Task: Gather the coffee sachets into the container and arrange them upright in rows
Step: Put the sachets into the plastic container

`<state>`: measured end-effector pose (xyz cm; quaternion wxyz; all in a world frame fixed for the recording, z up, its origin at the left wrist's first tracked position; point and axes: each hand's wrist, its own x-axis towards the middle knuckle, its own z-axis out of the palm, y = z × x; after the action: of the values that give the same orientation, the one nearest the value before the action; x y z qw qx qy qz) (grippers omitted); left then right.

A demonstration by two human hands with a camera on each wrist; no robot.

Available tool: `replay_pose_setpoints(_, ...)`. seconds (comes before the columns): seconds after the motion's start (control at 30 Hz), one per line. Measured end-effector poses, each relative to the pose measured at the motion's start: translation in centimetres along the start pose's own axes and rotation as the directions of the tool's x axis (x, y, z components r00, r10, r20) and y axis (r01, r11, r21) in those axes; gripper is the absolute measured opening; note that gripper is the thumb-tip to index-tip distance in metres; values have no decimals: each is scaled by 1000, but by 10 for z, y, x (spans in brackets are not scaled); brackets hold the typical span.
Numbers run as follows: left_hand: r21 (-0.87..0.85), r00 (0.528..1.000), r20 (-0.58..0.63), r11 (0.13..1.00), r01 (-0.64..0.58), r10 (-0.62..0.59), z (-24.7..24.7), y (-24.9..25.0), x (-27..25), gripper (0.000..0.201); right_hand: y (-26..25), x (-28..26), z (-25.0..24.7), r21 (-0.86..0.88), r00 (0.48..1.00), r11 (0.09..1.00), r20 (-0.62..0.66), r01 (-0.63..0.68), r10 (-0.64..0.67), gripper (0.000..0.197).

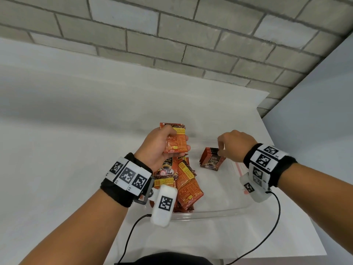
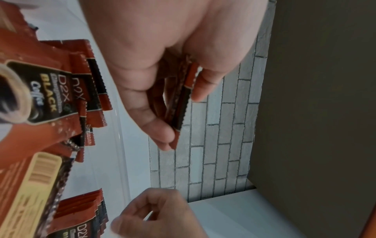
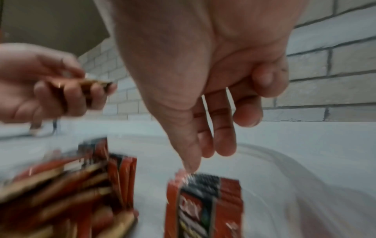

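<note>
On the white desk [image 1: 76, 131] sits a clear container [image 1: 210, 212]. Inside it, a loose pile of sachets [image 1: 183, 180] lies jumbled on the left, and a short row of sachets [image 1: 211, 159] stands upright near the right. The sachets look light, thin and floppy, with slick foil faces, so they are probably best pinched across the flat faces or by the crimped top edge, several at once. The left hand [image 1: 162, 146] is curled around a small bundle of sachets [image 1: 174, 139], raised above the pile. The right hand [image 1: 232, 145] hangs relaxed, gripping nothing, its fingertips [image 3: 190, 167] touching the top edge of the upright row.
</note>
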<state>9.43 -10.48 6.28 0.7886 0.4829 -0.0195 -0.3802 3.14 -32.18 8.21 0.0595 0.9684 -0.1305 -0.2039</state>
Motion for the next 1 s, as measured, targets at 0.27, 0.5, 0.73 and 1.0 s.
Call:
replay_pose_setpoints(0.27, 97, 1000, -15, 995, 1, 1, 15, -6, 1, 7, -2, -27, -18, 641, 960, 731, -271, 233, -68, 12)
replay_pose_setpoints(0.5, 303, 996, 79, 950, -73, 51, 28, -17, -1, 16, -10, -40, -12, 777, 931, 517, -342, 358, -131, 27)
replay_pose_setpoints(0.73, 303, 993, 113, 950, -70, 38, 35, -22, -4, 22, -6, -45, -12, 809, 925, 457, -368, 371, -99, 18)
replay_pose_setpoints(1.0, 29, 999, -19, 999, -29, 30, 34, -22, 0, 26, -14, -52, 7, 600, 713, 575, -700, 556, 40, 8)
